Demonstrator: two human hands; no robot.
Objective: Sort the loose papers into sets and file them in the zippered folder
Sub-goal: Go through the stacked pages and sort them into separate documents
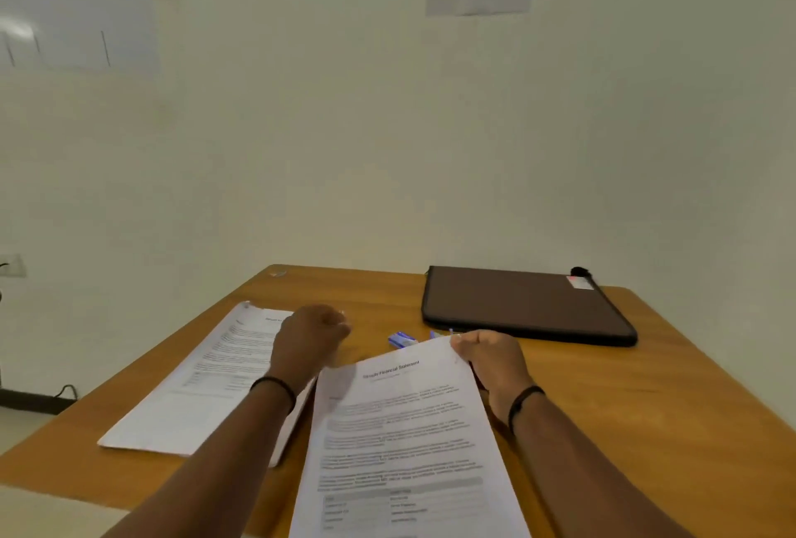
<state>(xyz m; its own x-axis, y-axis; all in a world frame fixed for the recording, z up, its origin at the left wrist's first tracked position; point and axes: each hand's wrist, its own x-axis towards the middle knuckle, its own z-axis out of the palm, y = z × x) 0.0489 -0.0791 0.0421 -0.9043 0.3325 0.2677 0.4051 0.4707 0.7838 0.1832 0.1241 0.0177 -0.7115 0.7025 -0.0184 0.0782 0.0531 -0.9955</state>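
The right hand [495, 369] is pinching the far right corner of the printed sheet [405, 443]; the closed folder [525, 305] is lying just beyond, nearer this hand. The left hand [308, 339] is hovering curled, holding nothing.

My wooden table [624, 430] carries a brown zipped folder [525, 305] far right, a paper stack [206, 387] at left, more sheets [409, 443] before me, and a small box [402, 339] (bluish, blurred) between.

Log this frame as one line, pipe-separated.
stage: sorting | right hand: holds white printed sheet | left hand: curled over left paper pile | brown zippered folder: closed, on wooden table
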